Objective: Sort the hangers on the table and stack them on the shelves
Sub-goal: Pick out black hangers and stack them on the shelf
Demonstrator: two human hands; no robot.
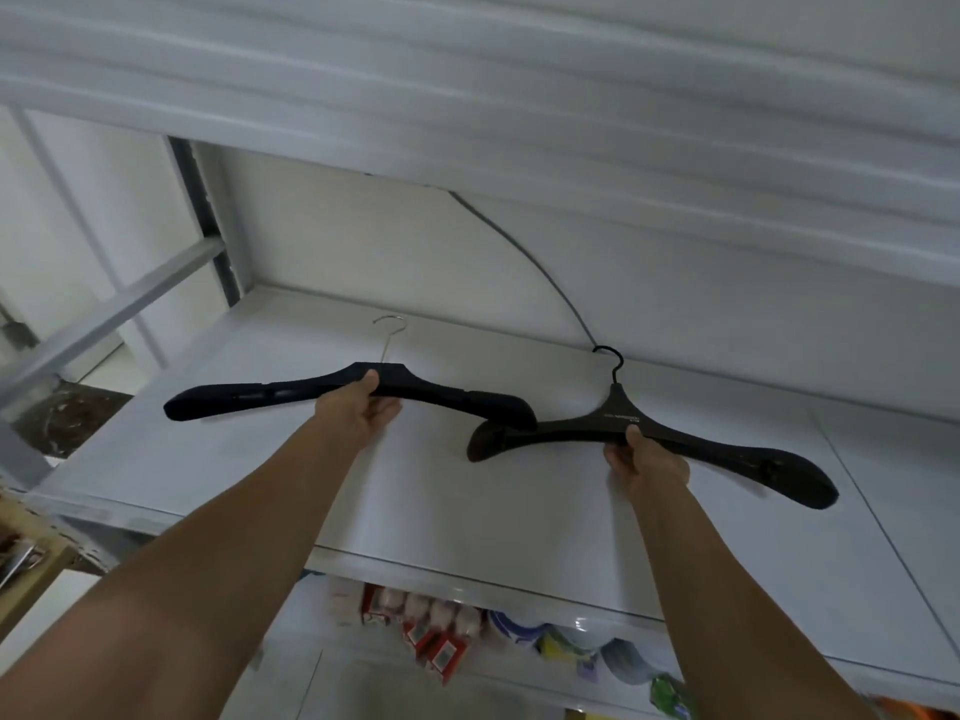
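Two bare forearms are reaching up and forward from the bottom of the view, the left arm (182,589) and the right arm (727,589), both stretching toward a white shelf (467,522).

The step in hand looks like the stacking: two hangers are being brought to the shelf at once, with the sorting seemingly being done in the hands. The left hanger (234,402) is lying across the shelf's left half and the right hanger (737,454) across its right half. The left one's inner end is overlapping the right one's inner end between the hands. Whether either is resting on the board or hovering just above it, I cannot tell.

The left hand (363,410) is grasping its hanger at the neck, thumb on top and fingers curling beneath. The right hand (644,462) is pinching its hanger just under the neck in the same way.

The left hanger is carrying a silver hook (388,330), the right a black hook (613,361), both pointing toward the back wall. So these may be two different kinds.

The next move is probably calling for setting each one down flat, either well apart as two piles or squarely on top of each other, before the fingers are letting go.

Below the shelf, coloured packets (431,631) are sitting on a lower level.
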